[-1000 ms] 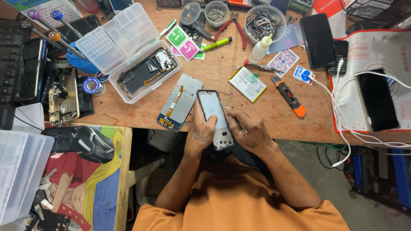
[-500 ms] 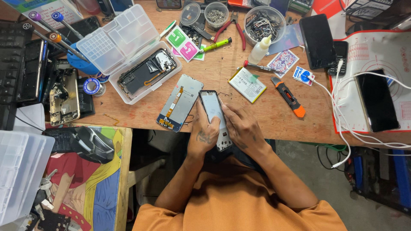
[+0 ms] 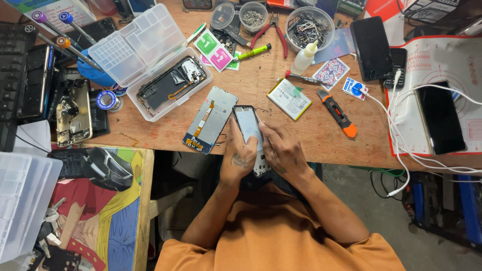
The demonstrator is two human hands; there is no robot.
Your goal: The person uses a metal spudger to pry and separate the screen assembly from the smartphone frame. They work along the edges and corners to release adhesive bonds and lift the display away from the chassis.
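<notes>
A phone frame (image 3: 249, 131) is held at the near table edge (image 3: 351, 145), over the lap, so that both hands can work on it with the forearms steadied. It is gripped by the left hand (image 3: 240, 156), fingers closed round its left side and lower end, which keeps the open face turned up. The right hand (image 3: 280, 150) is laid on its right edge, fingertips pressed together against the rim; whether a small tool is pinched there cannot be told.

Parts are kept within reach. One screen panel (image 3: 210, 120), with its flex cable up, is laid just left of the frame. One battery (image 3: 288, 99) is set to the right, and one orange knife (image 3: 337, 113) beside it. One clear box (image 3: 155, 70) is left open, so a stripped phone body (image 3: 170, 85) is kept together inside. Three round tubs (image 3: 309, 22) of small parts are lined along the far edge, with one pair of red pliers (image 3: 273, 30) between them. Three dark phones (image 3: 371, 40) are counted at the right, one on a white cable (image 3: 401, 150). One glue bottle (image 3: 305, 57) is stood upright.
</notes>
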